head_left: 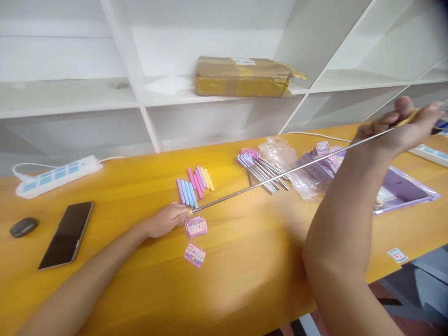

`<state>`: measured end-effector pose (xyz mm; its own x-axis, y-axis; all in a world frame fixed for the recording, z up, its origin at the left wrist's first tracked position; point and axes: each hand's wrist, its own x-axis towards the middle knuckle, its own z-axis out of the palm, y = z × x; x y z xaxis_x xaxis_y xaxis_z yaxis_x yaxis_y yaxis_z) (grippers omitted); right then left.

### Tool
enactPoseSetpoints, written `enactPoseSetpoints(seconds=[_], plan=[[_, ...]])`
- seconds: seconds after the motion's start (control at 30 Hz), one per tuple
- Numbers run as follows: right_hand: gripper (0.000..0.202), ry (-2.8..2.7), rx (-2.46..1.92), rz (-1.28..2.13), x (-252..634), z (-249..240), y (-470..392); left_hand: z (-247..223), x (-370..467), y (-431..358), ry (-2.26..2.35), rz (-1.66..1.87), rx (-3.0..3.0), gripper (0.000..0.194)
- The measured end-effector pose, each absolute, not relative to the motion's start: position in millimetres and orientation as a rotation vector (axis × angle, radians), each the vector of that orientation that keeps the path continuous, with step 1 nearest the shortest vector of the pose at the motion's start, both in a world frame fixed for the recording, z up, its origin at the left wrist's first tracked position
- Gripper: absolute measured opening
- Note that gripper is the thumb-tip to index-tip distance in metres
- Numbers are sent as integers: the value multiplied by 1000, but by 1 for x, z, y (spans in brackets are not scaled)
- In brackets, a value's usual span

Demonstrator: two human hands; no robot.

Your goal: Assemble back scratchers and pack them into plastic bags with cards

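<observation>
A long, thin telescopic metal rod [266,182] runs slantwise above the table, drawn out between both hands. Its lower left end, with a bit of yellow showing, is pinched by my left hand [168,220] low over the tabletop. My right hand [395,120], raised at the far right, is closed around the other end, where something yellow shows between the fingers. Beside my left hand are pink-and-white cards [196,226] in a small pile and a single card [194,255]. Just behind lie pink, purple, blue and yellow tubes [195,184] in rows.
Several metal sticks with pink and blue ends [261,170] lie beside crumpled clear plastic [280,154] and an open purple box [408,189]. At left are a power strip [59,175], a phone [66,235] and a black case [24,227]. A taped carton [245,77] sits on the shelf.
</observation>
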<state>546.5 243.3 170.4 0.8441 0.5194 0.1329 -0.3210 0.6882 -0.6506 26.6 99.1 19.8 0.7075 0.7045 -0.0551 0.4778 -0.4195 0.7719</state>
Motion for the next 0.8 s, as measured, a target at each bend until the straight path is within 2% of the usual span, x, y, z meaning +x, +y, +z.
enactPoseSetpoints(seconds=[0.23,0.53,0.63,0.8], plan=[[65,-577,-621,701,533,177,225,19,24,95,892,367,2056,51],[69,-543,-662,602,510,183,224,17,23,93,916,403,2053,50],[65,-566,-677,555,502,185,227,15,23,93,927,414,2057,50],[66,-651,-706,569,454,181,238,14,23,93,925,459,2012,50]])
